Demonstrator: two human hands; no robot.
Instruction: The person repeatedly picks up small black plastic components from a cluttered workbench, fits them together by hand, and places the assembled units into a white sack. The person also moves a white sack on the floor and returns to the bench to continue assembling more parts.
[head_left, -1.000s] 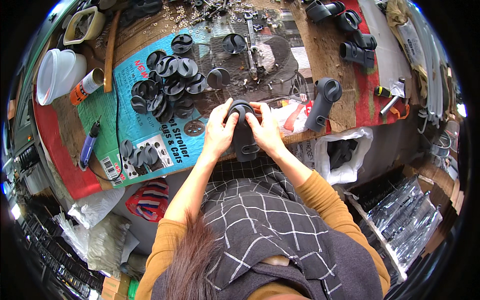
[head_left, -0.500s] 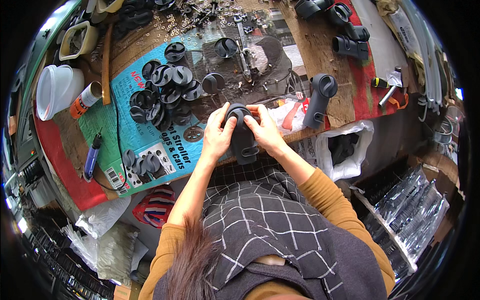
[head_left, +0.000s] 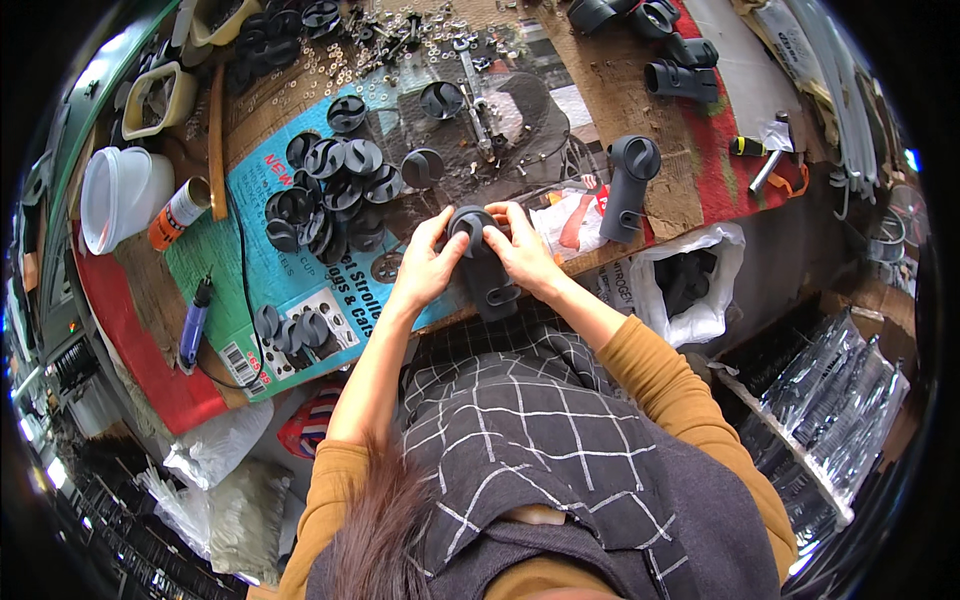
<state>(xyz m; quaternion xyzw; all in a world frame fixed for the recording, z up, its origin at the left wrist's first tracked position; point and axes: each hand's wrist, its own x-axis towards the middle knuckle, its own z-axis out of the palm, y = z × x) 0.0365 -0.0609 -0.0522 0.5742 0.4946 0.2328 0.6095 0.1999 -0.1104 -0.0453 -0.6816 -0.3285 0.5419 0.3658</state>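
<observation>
At the near edge of the table I hold a dark grey plastic tube-shaped part (head_left: 490, 290) with a round cap (head_left: 470, 226) on its upper end. My left hand (head_left: 425, 268) closes on the cap's left side, and my right hand (head_left: 524, 256) grips the right side. Both thumbs press on the cap's raised ridge; some fingertips are hidden behind it. Left of my hands lies a heap of similar round caps (head_left: 342, 194), with one loose cap (head_left: 422, 168) just beyond my left hand. A similar capped part (head_left: 629, 190) rests on the table to the right.
Metal wrenches (head_left: 478, 110) and scattered small hardware (head_left: 370, 50) lie farther back. On the left are a white tub (head_left: 110, 200), an orange-labelled can (head_left: 180, 212) and a blue corded tool (head_left: 193, 325). A white-lined bin (head_left: 650, 285) holds dark parts below the right edge.
The whole view has shifted slightly. Both hands keep their hold on the part, thumbs still on the cap; the things on the table stay in place.
</observation>
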